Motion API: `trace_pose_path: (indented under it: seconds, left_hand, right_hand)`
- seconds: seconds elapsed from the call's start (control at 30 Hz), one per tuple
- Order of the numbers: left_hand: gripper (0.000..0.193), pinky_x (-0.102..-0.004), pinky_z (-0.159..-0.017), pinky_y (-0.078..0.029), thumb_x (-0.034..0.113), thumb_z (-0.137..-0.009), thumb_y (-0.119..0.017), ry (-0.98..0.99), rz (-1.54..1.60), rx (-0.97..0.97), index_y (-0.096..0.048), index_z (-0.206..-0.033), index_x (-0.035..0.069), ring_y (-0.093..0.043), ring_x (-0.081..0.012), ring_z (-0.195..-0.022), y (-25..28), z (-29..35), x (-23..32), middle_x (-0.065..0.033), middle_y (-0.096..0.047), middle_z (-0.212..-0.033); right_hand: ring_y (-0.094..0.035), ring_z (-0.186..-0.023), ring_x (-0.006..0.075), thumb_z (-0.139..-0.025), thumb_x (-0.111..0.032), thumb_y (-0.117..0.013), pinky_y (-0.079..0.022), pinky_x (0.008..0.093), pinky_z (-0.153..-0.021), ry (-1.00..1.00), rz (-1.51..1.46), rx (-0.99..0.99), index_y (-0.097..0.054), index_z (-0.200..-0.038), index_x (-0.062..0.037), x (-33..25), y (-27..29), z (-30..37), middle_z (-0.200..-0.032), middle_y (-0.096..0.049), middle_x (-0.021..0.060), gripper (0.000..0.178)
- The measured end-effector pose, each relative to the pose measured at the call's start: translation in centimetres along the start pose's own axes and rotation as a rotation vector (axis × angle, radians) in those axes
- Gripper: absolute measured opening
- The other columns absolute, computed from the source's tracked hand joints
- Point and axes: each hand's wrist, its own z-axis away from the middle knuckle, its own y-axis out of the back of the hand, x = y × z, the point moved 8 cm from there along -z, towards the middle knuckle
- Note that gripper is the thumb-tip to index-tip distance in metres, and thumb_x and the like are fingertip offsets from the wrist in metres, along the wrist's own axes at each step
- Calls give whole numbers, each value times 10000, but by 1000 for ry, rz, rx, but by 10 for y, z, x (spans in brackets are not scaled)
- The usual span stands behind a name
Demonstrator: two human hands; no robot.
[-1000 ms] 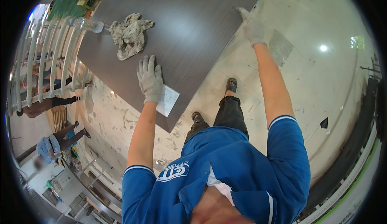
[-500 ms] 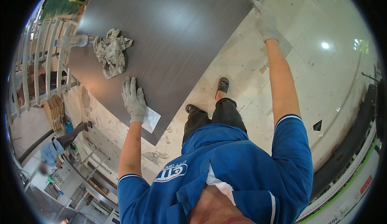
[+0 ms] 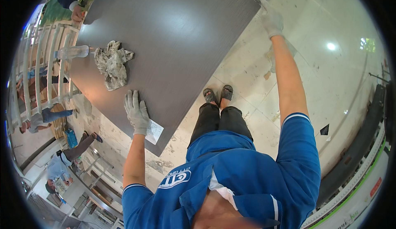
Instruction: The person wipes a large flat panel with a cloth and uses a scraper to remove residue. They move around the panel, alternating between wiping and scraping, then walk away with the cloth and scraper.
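Viewpoint: from my remote seat I look down through the head camera on two gloved hands at a dark, wood-grained panel.
Surface: the panel [image 3: 177, 60] runs from the upper edge of my view to a corner in front of the person.
Left hand: the left hand [image 3: 137, 112] lies on the surface near that corner, fingers extended, its grip open.
Right hand: the right hand [image 3: 271, 22] reaches the surface's right edge; something dark and thin shows at its fingertips, but I cannot tell whether its grip closes on a tool.
Paper: a white sheet [image 3: 154, 132] lies just beside the left wrist.
Cloth: a crumpled grey rag [image 3: 112, 66] lies on the surface, just beyond the left hand.
Bottle: a clear bottle [image 3: 74, 52] is at the left edge, near the cloth; I cannot tell if it stands.
Co-worker: another person's hand [image 3: 77, 14] is at the far left edge.
Rack: pale curved bars [image 3: 50, 66] flank the surface's left side.
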Motion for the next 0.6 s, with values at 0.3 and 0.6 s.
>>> trace_pose_path:
  seconds: [0.3,0.6]
  left_hand:
    - [582,-568,-1206,-225,391,-1023,-469,-130,-48,-17,-424,-1504,66,-301,-466,-1448,-5,-35,53,-210,-379,-1565]
    - [610,-570,-1207,-217,419,-1009,-506,-235,-24,-33,-405,-1518,99,-296,-459,-1452,-43,-175,176,-214,-372,-1567]
  right_hand:
    - [-664,-801,249,-904,-97,-550,-540,389,-692,395,202,-658,-664,-1304,-268,-146,-108,258,-842,-666,67,449]
    - [-677,-1027,300,-974,-136,-481,-539,406,-865,37,-67,-283,-599,-1366,-226,-24,-23,57,-1142,-705,122,419]
